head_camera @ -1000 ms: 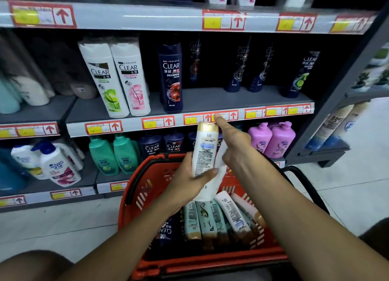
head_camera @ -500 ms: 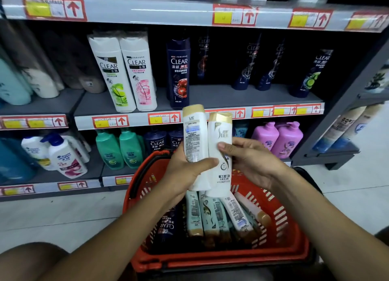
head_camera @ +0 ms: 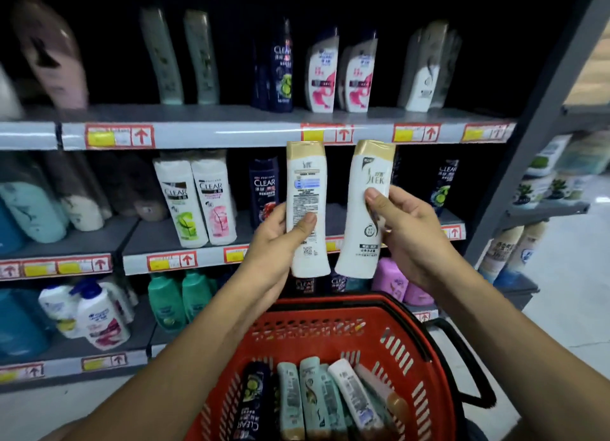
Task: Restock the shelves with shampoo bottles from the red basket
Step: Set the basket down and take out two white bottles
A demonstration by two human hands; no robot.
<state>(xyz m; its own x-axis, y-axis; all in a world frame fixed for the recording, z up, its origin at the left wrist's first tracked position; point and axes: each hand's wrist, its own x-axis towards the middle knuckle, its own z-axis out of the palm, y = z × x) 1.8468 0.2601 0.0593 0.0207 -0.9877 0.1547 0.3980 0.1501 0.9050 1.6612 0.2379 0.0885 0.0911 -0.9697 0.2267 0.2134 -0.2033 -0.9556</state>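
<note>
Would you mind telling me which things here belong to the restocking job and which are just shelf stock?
In the job: left hand gripping a white bottle; right hand gripping a second white bottle; red basket with more bottles; shelf.

Just standing there: CLEAR bottles, green bottles, purple bottles.

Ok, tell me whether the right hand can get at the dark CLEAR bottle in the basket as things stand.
Probably not yet: the right hand grips a white gold-capped bottle raised above the red basket. The dark CLEAR bottle lies uncovered, nearer the left arm.
</note>
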